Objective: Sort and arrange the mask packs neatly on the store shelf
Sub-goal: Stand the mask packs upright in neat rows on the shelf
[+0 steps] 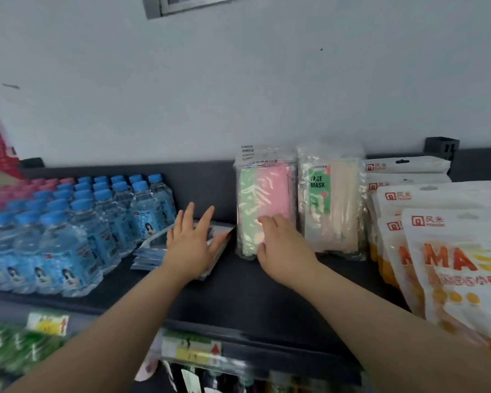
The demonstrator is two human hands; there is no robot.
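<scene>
Reaching across a dark store shelf (253,290), a person is laying the left hand (189,245) flat, fingers spread wide, on a stack of flat packs (149,255) that is lying near the middle of the shelf, just beside rows of blue-capped water bottles (77,231). The right hand (284,248) is touching the lower front of a clear pink-and-green mask pack (264,194), its fingers bent and close together against the plastic; whether they are gripping or only pressing cannot be told. That pack is standing upright toward the back of the shelf, showing 2 folded bundles of masks inside, green at left and pink at right. Just beside it on the right, a clear pack labelled FACE MASK (330,205) is standing upright, holding beige masks. Farther right, white pouches (448,251) with orange MASK lettering are standing in overlapping rows
</scene>
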